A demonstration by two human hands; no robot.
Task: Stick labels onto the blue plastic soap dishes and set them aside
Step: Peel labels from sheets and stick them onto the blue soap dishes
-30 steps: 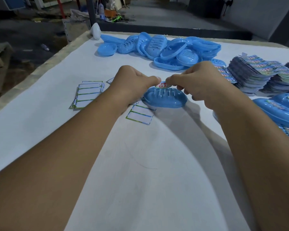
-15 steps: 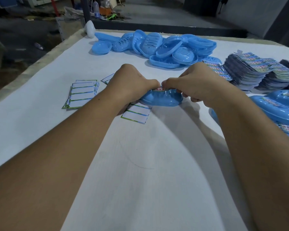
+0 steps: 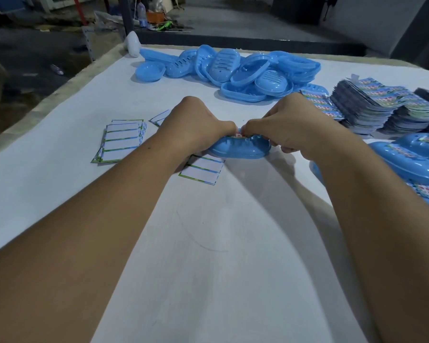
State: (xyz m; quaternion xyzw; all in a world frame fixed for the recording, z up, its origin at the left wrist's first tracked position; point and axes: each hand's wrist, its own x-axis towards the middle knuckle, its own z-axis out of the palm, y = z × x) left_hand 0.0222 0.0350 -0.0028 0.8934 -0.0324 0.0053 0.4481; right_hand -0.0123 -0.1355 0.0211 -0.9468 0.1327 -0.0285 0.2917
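A blue plastic soap dish (image 3: 243, 151) lies on the white table in front of me. Both hands sit on top of it, fingers curled. My left hand (image 3: 196, 125) and my right hand (image 3: 290, 122) meet over the dish's middle and press a small colourful label (image 3: 238, 134) down onto it with their fingertips. Only a sliver of the label shows between the fingers. A pile of unlabelled blue dishes (image 3: 233, 68) lies at the back. Labelled dishes (image 3: 411, 162) are stacked at the right edge.
Spent white label backing sheets (image 3: 122, 142) lie left of my hands, one more (image 3: 203, 170) under the left wrist. Stacks of printed label sheets (image 3: 372, 105) stand at the back right. A white object (image 3: 132, 44) sits at the far left table corner.
Both hands have come down from holding the label above the dish to pressing it onto the dish's top. The dish stays in the same place.
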